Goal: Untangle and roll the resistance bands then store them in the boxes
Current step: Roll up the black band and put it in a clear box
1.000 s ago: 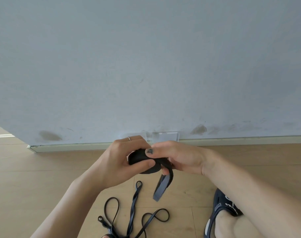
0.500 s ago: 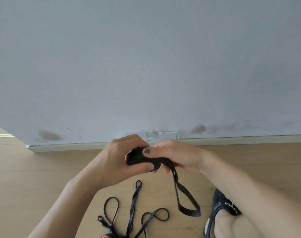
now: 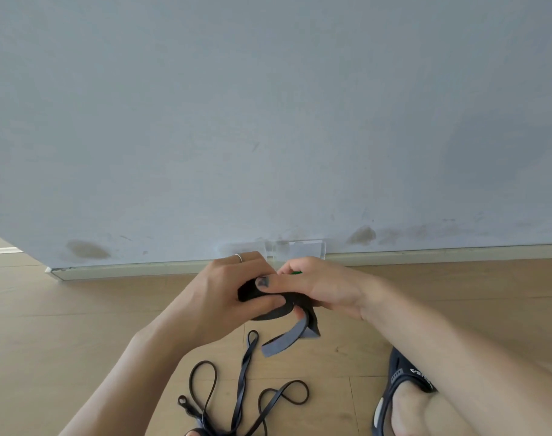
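Note:
Both my hands hold a black resistance band (image 3: 270, 305) wound into a thick roll in front of me. My left hand (image 3: 227, 297) grips the roll, thumb pressed across its front. My right hand (image 3: 318, 287) pinches the roll's top with thumb and fingers. A short loose tail (image 3: 287, 339) of the band hangs below the roll, its grey inner face showing. More black bands (image 3: 243, 394) lie tangled in loops on the wooden floor below. Clear plastic boxes (image 3: 295, 248) stand against the wall behind my hands, mostly hidden.
A grey wall (image 3: 268, 121) with a pale baseboard (image 3: 127, 269) rises just behind the boxes. My foot in a dark sandal (image 3: 403, 391) rests at the lower right. A small green thing (image 3: 296, 272) peeks out above my right hand.
The long hanging loop of the band has been wound onto the roll, leaving only a short tail. Both hands stay at the same spot.

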